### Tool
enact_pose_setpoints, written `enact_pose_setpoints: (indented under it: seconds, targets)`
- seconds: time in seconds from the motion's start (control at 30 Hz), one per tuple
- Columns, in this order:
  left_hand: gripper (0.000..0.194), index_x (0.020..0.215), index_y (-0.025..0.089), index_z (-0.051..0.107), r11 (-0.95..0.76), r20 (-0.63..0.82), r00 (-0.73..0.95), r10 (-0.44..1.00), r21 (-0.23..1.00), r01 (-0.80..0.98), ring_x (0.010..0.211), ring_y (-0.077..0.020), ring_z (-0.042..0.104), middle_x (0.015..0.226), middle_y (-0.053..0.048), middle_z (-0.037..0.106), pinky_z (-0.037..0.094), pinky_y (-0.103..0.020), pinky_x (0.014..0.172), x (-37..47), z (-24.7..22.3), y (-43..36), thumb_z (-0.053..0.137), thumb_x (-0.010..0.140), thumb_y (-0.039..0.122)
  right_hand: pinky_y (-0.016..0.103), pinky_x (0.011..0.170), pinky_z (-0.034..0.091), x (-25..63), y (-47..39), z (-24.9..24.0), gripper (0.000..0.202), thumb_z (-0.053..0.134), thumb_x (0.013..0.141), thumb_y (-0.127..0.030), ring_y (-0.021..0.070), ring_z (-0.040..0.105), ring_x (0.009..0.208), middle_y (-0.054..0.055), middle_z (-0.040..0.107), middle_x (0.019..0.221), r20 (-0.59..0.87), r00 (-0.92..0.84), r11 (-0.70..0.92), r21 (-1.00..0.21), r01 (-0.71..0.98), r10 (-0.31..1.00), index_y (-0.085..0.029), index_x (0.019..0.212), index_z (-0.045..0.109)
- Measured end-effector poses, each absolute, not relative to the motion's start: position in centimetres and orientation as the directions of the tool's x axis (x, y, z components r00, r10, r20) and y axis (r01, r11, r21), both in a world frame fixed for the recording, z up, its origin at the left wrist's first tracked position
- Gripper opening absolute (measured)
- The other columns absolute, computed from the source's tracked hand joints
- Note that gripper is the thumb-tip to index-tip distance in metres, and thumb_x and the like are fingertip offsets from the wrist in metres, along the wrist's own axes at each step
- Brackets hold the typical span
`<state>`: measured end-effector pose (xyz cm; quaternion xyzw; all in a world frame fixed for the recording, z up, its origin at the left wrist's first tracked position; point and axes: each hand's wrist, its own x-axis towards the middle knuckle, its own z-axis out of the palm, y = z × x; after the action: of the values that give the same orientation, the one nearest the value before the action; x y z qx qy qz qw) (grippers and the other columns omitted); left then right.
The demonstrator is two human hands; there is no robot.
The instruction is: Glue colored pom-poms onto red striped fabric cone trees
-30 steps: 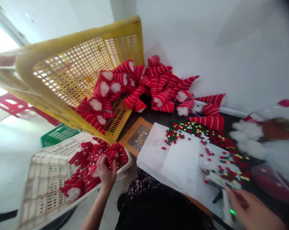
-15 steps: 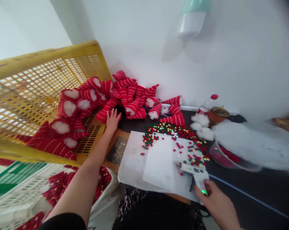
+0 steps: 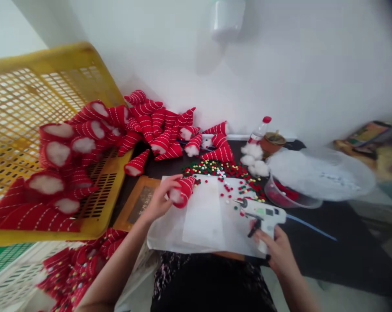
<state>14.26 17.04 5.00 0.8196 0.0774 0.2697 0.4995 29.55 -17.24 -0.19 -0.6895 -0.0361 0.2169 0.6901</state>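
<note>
My left hand [image 3: 161,199] is closed around a red cone hat [image 3: 185,190] with white stitched lines, its stuffed white end facing me. It is held over the left part of the white paper sheet [image 3: 204,216]. In my right hand [image 3: 276,247] is a white glue gun [image 3: 264,216], gripped by its handle, with the nozzle pointing left above the paper. Small red, green, yellow and white pom-poms [image 3: 222,171] lie scattered along the paper's back edge and past it. More red cone hats [image 3: 161,125] are heaped at the back, against the wall.
A yellow crate [image 3: 114,195] with stuffed cones stands left. Below it, a white basket [image 3: 14,281] holds pom-pom-dotted red pieces. At back right are white fluffy balls [image 3: 253,158], a bottle [image 3: 261,128], a brown pot [image 3: 273,142] and a clear tub [image 3: 293,201]. A blue cord [image 3: 313,227] trails right.
My left hand has come from the heap to the paper, now with a cone hat in it. My right hand has raised the glue gun. The view has shifted right.
</note>
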Motion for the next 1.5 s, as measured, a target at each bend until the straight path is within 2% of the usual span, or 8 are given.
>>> enact_pose_setpoints:
  seconds: [0.13, 0.33, 0.5, 0.77, 0.97, 1.2, 1.37, 1.5]
  targets:
    - [0.052, 0.128, 0.026, 0.069, -0.529, 0.209, 0.956, 0.206, 0.846, -0.071, 0.143, -0.0311, 0.050, 0.150, -0.012, 0.056, 0.037, -0.051, 0.121, 14.9, 3.9, 13.8, 0.060, 0.080, 0.009, 0.026, 0.050, 0.041, 28.8, -15.8, 0.9, 0.032, 0.085, 0.068, -0.043, 0.0151, 0.053, 0.053, 0.001, 0.066, 0.063, -0.218, 0.887, 0.012, -0.970, -0.244, 0.407, -0.017, 0.084, 0.073]
    - [0.067, 0.139, 0.022, 0.056, -0.407, 0.173, 0.811, 0.559, 0.909, 0.087, 0.119, -0.0321, 0.062, 0.138, -0.017, 0.059, 0.054, -0.046, 0.098, 15.5, 0.6, 11.3, 0.074, 0.074, 0.023, 0.029, 0.059, 0.049, 28.4, -15.4, 1.4, 0.030, 0.083, 0.076, -0.044, 0.0171, 0.060, 0.064, 0.006, 0.076, 0.081, -0.201, 0.871, 0.031, -0.970, -0.240, 0.447, -0.017, 0.087, 0.076]
    - [0.039, 0.120, 0.022, 0.066, -0.011, -0.131, 0.710, 0.692, 0.981, 0.193, 0.111, -0.0301, 0.066, 0.120, -0.012, 0.070, 0.054, -0.042, 0.091, 16.2, -0.3, 10.3, 0.064, 0.084, 0.040, 0.037, 0.079, 0.059, 28.5, -14.2, 1.4, 0.039, 0.086, 0.073, -0.047, 0.0263, 0.074, 0.091, 0.011, 0.080, 0.104, -0.216, 0.884, 0.116, -0.951, -0.287, 0.415, -0.019, 0.098, 0.077]
    - [0.054, 0.114, 0.020, 0.067, 0.108, -0.278, 0.720, 0.635, 0.956, 0.274, 0.071, -0.0227, 0.069, 0.077, -0.002, 0.073, 0.050, -0.031, 0.064, 20.0, -0.9, 11.3, 0.087, 0.066, 0.037, 0.048, 0.095, 0.059, 28.7, -10.0, 0.9, 0.052, 0.088, 0.070, -0.053, 0.0329, 0.074, 0.107, 0.011, 0.079, 0.110, -0.248, 0.805, 0.087, -0.934, -0.346, 0.539, -0.020, 0.108, 0.073]
    - [0.037, 0.100, 0.019, 0.073, 0.319, -0.345, 0.784, 0.516, 0.927, 0.198, 0.088, -0.0257, 0.073, 0.101, -0.010, 0.078, 0.056, -0.032, 0.073, 21.6, 0.3, 9.9, 0.086, 0.069, 0.035, 0.044, 0.086, 0.062, 28.7, -8.6, 1.4, 0.053, 0.090, 0.064, -0.055, 0.0292, 0.074, 0.096, 0.008, 0.079, 0.098, -0.286, 0.805, 0.110, -0.912, -0.395, 0.519, -0.020, 0.098, 0.068]
    - [0.065, 0.135, 0.030, 0.056, 0.645, -0.364, 0.872, 0.328, 0.760, 0.075, 0.102, -0.0259, 0.073, 0.130, -0.006, 0.071, 0.061, -0.039, 0.081, 22.8, 2.7, 8.7, 0.082, 0.075, 0.031, 0.045, 0.089, 0.061, 29.5, -8.4, 3.2, 0.051, 0.087, 0.069, -0.056, 0.0325, 0.071, 0.113, 0.010, 0.078, 0.112, -0.193, 0.765, 0.192, -0.904, -0.382, 0.615, -0.023, 0.104, 0.069]
    - [0.070, 0.140, 0.029, 0.053, 0.702, -0.345, 0.867, 0.360, 0.713, -0.008, 0.099, -0.0241, 0.073, 0.130, -0.006, 0.071, 0.061, -0.036, 0.081, 23.6, 2.2, 8.9, 0.077, 0.075, 0.022, 0.046, 0.093, 0.060, 29.8, -9.7, 4.2, 0.043, 0.078, 0.082, -0.053, 0.0322, 0.071, 0.112, 0.011, 0.078, 0.112, -0.080, 0.778, 0.187, -0.951, -0.248, 0.623, -0.021, 0.110, 0.072]
    - [0.083, 0.147, 0.029, 0.047, 0.697, -0.295, 0.883, 0.365, 0.716, -0.050, 0.099, -0.0240, 0.073, 0.123, -0.004, 0.074, 0.059, -0.036, 0.086, 23.5, 1.6, 9.3, 0.074, 0.070, 0.015, 0.039, 0.091, 0.058, 30.0, -12.1, 5.6, 0.034, 0.067, 0.091, -0.050, 0.0279, 0.071, 0.098, 0.010, 0.077, 0.100, 0.023, 0.761, -0.029, -0.998, 0.055, 0.649, -0.018, 0.098, 0.075]
